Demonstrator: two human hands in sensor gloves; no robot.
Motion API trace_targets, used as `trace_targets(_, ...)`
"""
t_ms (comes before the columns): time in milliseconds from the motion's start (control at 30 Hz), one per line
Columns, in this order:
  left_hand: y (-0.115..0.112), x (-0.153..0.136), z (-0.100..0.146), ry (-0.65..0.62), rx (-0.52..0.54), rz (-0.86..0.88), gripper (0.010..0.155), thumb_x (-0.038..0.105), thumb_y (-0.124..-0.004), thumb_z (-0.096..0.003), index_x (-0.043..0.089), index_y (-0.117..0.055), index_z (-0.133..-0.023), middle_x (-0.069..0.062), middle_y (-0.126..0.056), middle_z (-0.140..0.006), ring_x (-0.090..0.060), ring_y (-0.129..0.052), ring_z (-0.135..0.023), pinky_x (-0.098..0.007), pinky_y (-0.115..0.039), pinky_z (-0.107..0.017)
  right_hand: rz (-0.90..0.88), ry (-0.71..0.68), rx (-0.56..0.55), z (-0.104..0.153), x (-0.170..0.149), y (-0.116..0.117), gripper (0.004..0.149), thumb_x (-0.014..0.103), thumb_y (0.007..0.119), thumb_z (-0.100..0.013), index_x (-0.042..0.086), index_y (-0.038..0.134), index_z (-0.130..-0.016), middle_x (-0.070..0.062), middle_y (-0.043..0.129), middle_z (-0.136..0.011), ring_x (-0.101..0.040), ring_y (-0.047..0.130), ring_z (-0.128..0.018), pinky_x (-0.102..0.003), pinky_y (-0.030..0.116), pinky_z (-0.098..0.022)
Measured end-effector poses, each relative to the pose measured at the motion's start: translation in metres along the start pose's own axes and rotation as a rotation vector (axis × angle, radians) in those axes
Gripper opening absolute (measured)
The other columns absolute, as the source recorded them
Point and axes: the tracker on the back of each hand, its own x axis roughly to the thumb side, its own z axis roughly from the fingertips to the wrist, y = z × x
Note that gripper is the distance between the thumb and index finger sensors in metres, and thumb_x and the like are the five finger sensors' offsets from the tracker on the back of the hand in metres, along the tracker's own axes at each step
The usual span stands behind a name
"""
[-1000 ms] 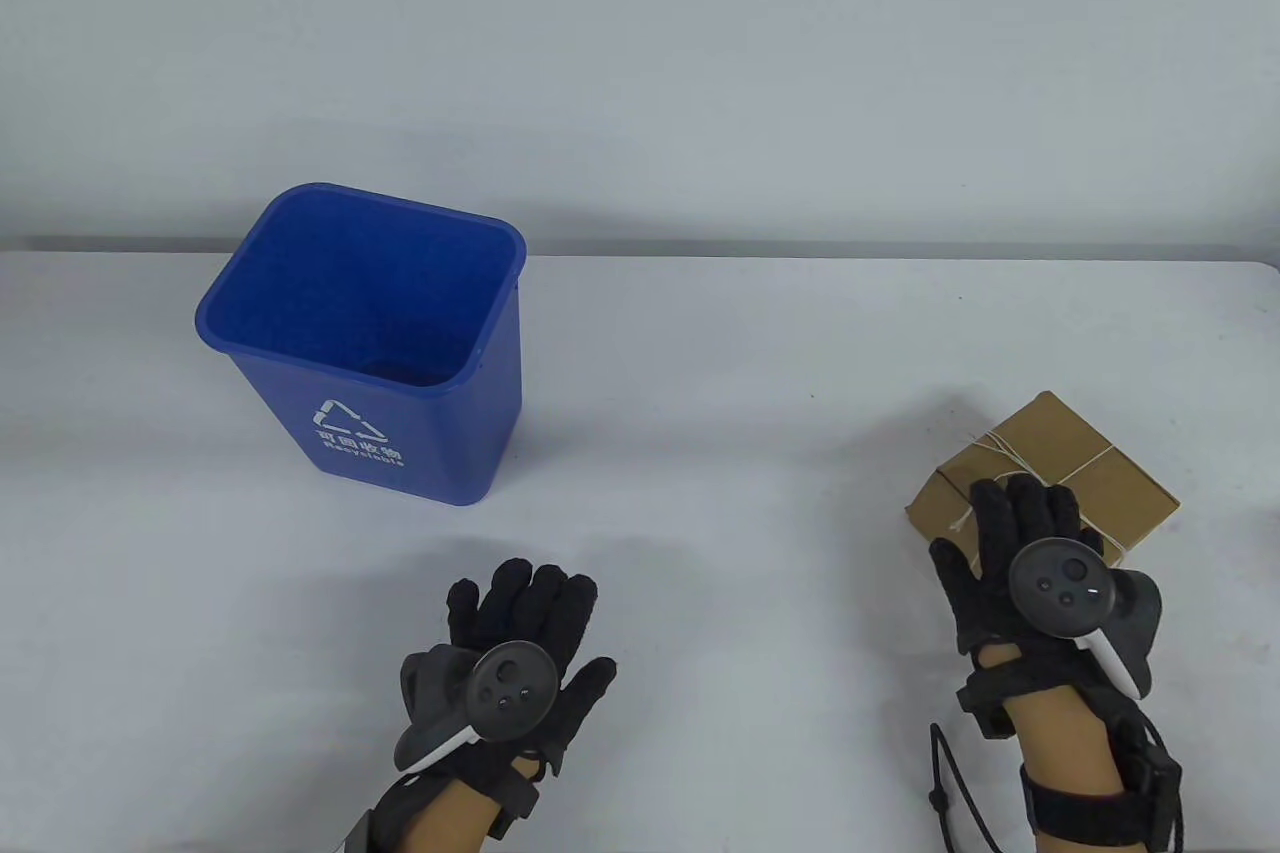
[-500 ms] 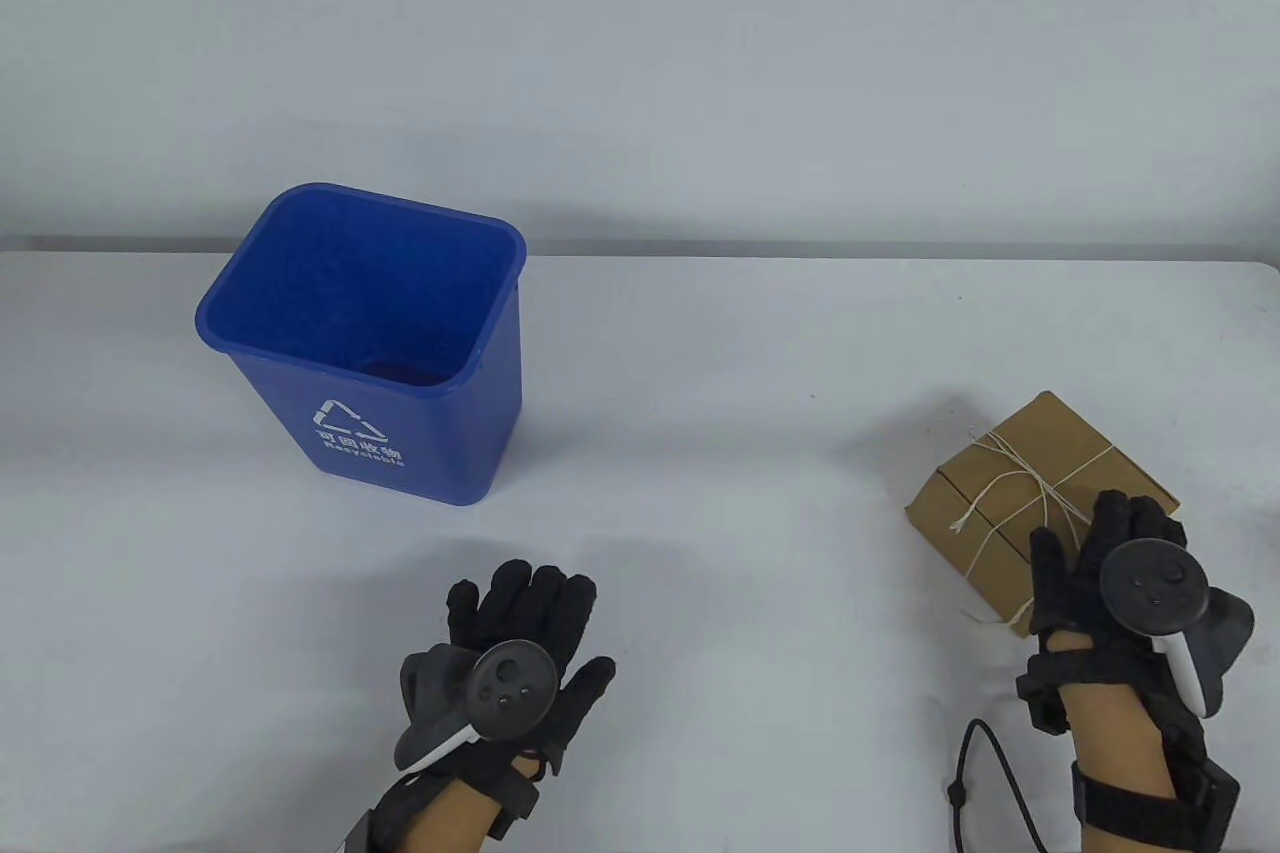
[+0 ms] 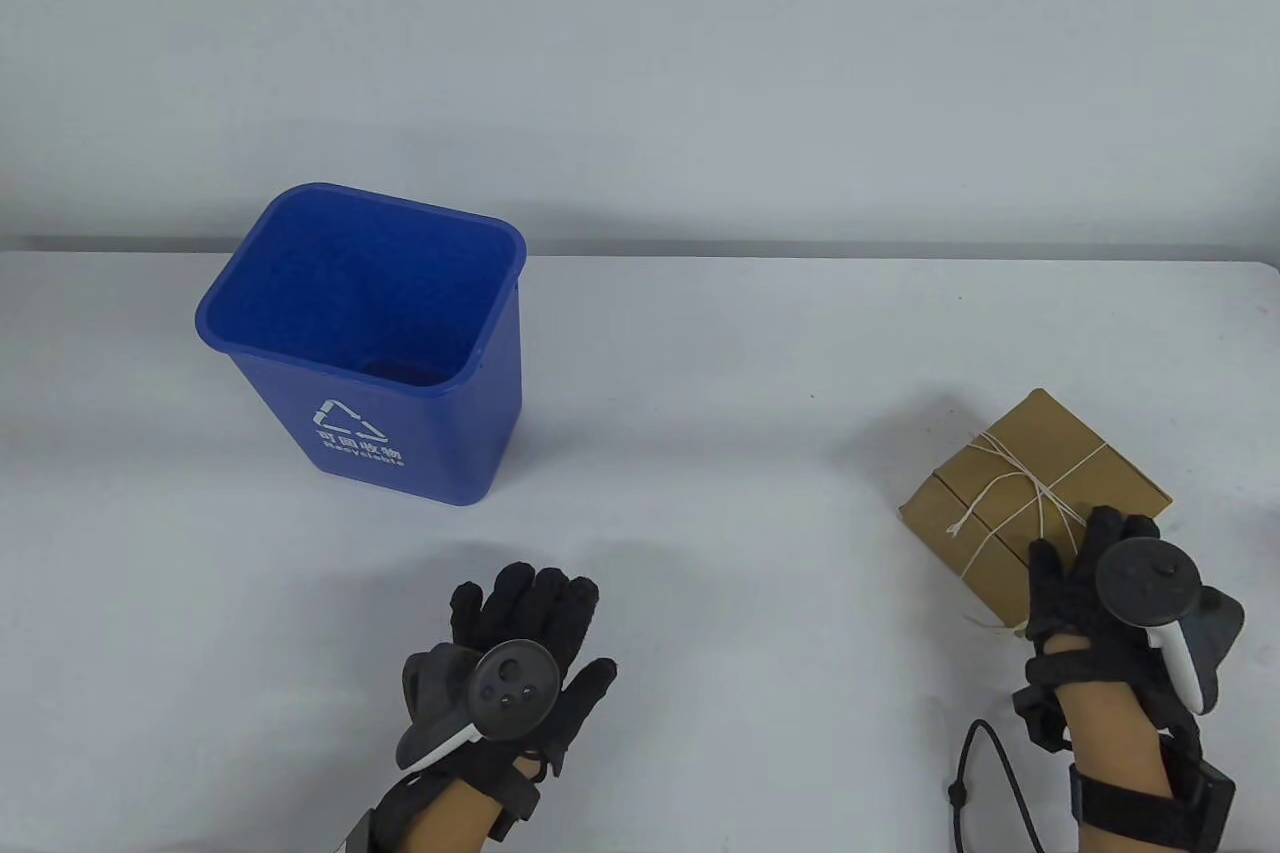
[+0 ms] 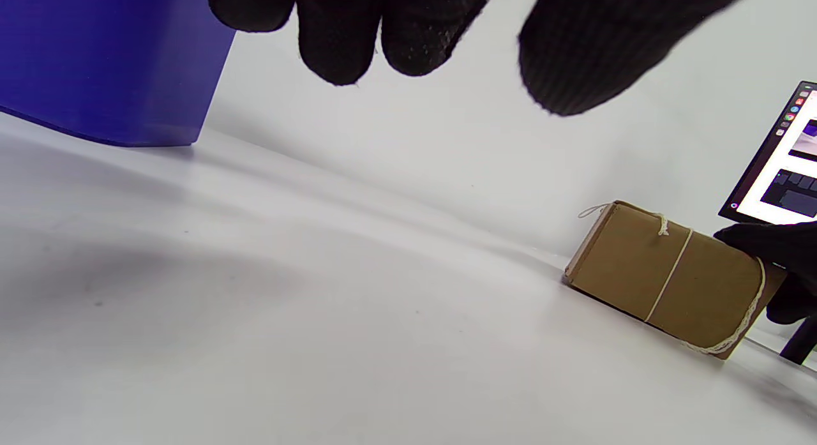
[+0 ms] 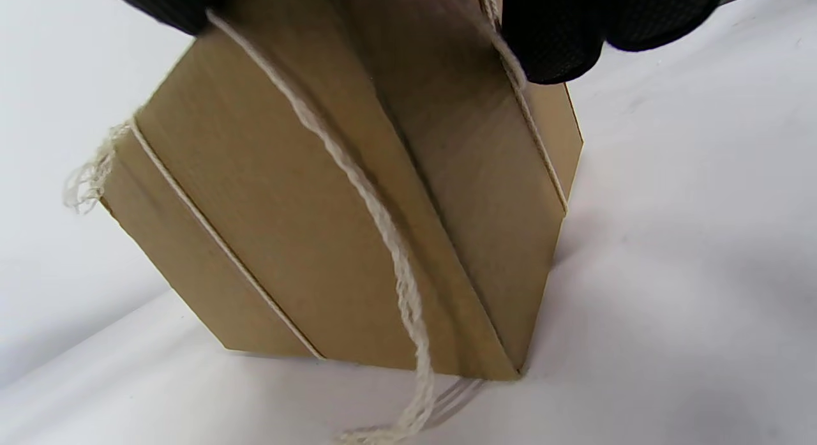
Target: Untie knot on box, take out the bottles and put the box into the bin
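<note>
Right hand (image 3: 1095,593) fingers (image 5: 549,43) curl over the near corner of the box (image 3: 1030,493), pinching string (image 5: 383,234), likely to loosen the knot. Left hand (image 3: 520,643) rests flat, fingers spread. Beyond it, the bin (image 3: 300,398) stands well apart across open worktop (image 3: 700,513).

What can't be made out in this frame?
- Bottles: none visible; the box is closed and tied with string.
- Right hand grip: table view, the tracker covers the fingers; right wrist view cuts them off at the top edge.
- Bin floor: table view, mostly hidden behind its front wall.
- Monitor: left wrist view, cut off at the right edge, text too small.
</note>
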Motion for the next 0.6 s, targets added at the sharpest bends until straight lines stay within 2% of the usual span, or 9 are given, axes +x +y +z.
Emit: trace_targets(600,0.001,-0.001,0.0,0.0,0.008,0.01,0.078,0.055,-0.072,-0.0507,0.02,-0.047,-0.116,-0.017,-0.05,-0.117,-0.054,-0.037,-0.11,-0.083,-0.025,-0.069,-0.084,-0.211,0.147,0.018,0.038,0.032,0.077,0.053,0.053,-0.052,0.012,0.018,-0.107,-0.016,-0.001,-0.108,-0.058,0.056,-0.087,-0.067,0.052,-0.059)
